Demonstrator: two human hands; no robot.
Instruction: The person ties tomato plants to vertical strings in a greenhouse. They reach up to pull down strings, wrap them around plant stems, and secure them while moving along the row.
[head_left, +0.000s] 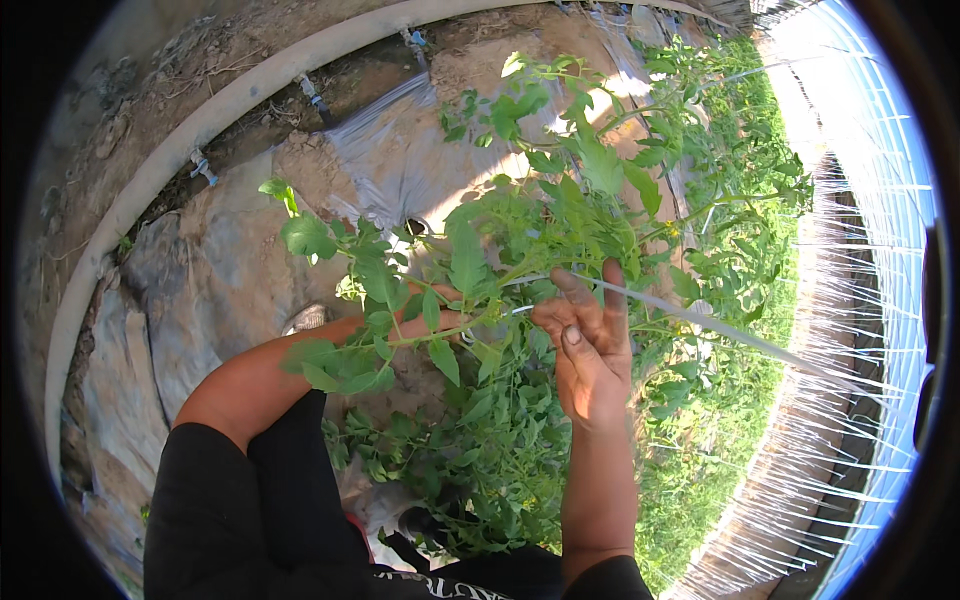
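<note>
A tomato plant (465, 262) with green leaves stands in front of me, its stem leaning across the middle of the view. My left hand (442, 319) reaches in from the left behind this stem. Leaves cover much of it, so its grip is unclear. White twine (705, 321) runs from the stem past my right hand towards the upper support at the right. My right hand (589, 341) is raised palm towards me, thumb against the curled index finger, where a short length of the twine enters. Its other two visible fingers are extended, with the long twine crossing them.
A thick pale pipe (247, 94) curves along the left, bearing several small blue-handled valves (202, 169). Plastic mulch film (390, 142) and soil cover the ground. Rows of tomato plants (720, 450) and many hanging white strings (810, 420) fill the right.
</note>
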